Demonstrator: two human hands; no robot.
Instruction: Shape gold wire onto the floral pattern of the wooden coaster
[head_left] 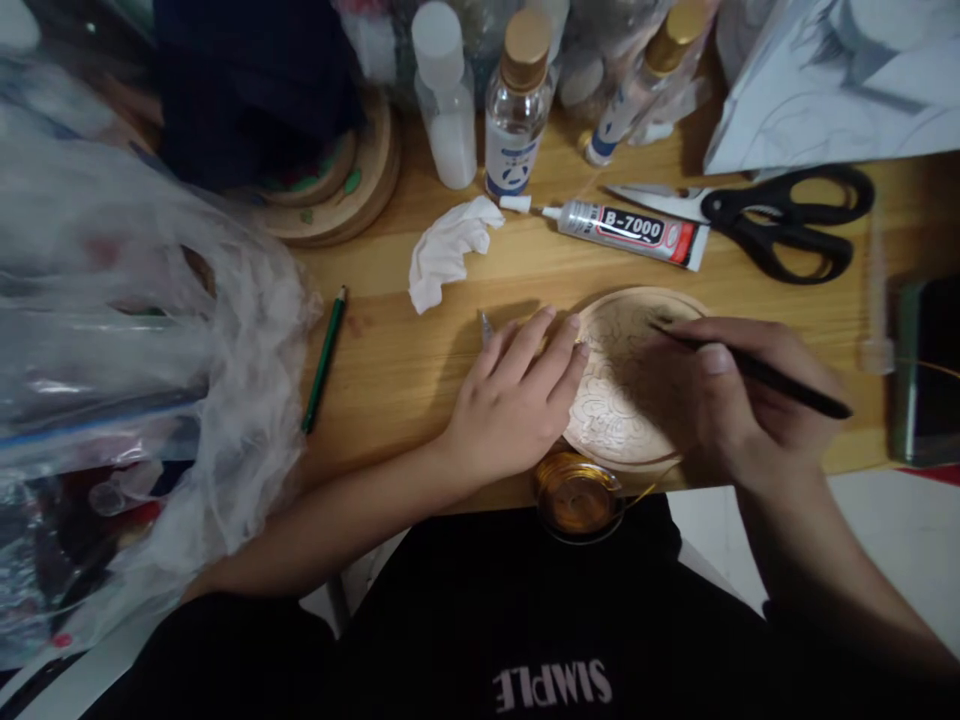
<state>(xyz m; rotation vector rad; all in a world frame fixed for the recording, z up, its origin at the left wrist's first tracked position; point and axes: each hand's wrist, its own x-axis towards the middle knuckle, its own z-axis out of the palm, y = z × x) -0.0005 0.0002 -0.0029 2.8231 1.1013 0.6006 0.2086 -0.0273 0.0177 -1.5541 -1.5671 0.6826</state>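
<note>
A round wooden board (611,420) with a line drawing on its face lies near the table's front edge. My left hand (517,400) is palm down beside it, fingers stretched out and their tips at its left rim. A small clear pointed tip (486,325) pokes out from beyond these fingers; the rest of it is hidden. In my right hand (772,400) I pinch black tweezers (780,378), their point on or just above the board's upper part. Just below the board, a spool of golden wire (581,500) sits at the table edge, a strand running off rightward.
Behind the board lie a B-7000 glue tube (630,232), its white cap (515,203), black scissors (772,210) and crumpled tissue (450,250). Several bottles (514,120) stand farther back. Leftward are a green pencil (325,360) and plastic bags (247,350); a dark device (926,370) is far right.
</note>
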